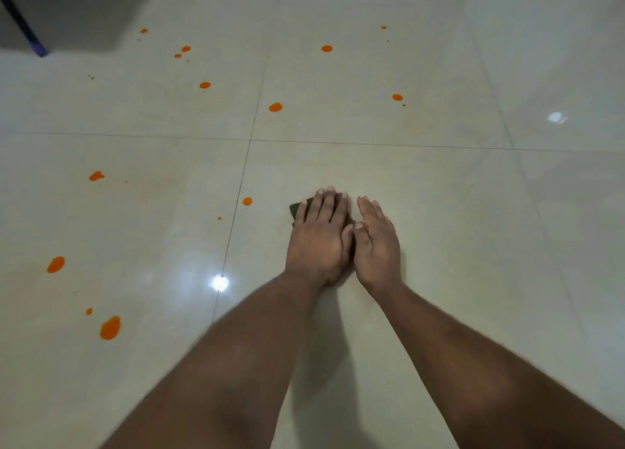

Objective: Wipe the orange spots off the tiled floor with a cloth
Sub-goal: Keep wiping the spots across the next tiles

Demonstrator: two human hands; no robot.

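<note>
Item: two bare forearms, entering from bottom edge, both stretched fwd and converging twd centre of floor (439,195).

L hand (319,237): palm down, fingers straight and close together, pressing flat on cloth (297,208). Holds nothing by curl; fingers laid out over it.

R hand (377,242): just beside L hand, thumbs touching or nearly so. Fingers straight, together, pointing fwd; hand tilted onto its inner edge. Whether it lies on cloth or on bare tile: cannot tell.

Cloth: dark, small, mostly hidden under L hand; one corner shows at left of L fingers, a dark strip betw. the two hands. Lies flat on floor, on the near-right tile, right of the grout line.

Floor: large glossy pale tiles, thin dark grout lines crossing beyond the hands. Lamp glare (220,283) on grout line left of L wrist; second glare far right.

Spots, orange, scattered:
- nearest lot at left: big one (110,328), small one above it, oval (55,264).
- one (247,201) just left of cloth, apart from it, w/ a tiny dot below.
- one at mid left (96,175).
- far tiles: approx. a dozen, various sizes, e.g. (275,107), (397,97), (326,48).

Far left corner: dark slanted pole w/ purple tip (40,51), grey shadow behind.
</note>
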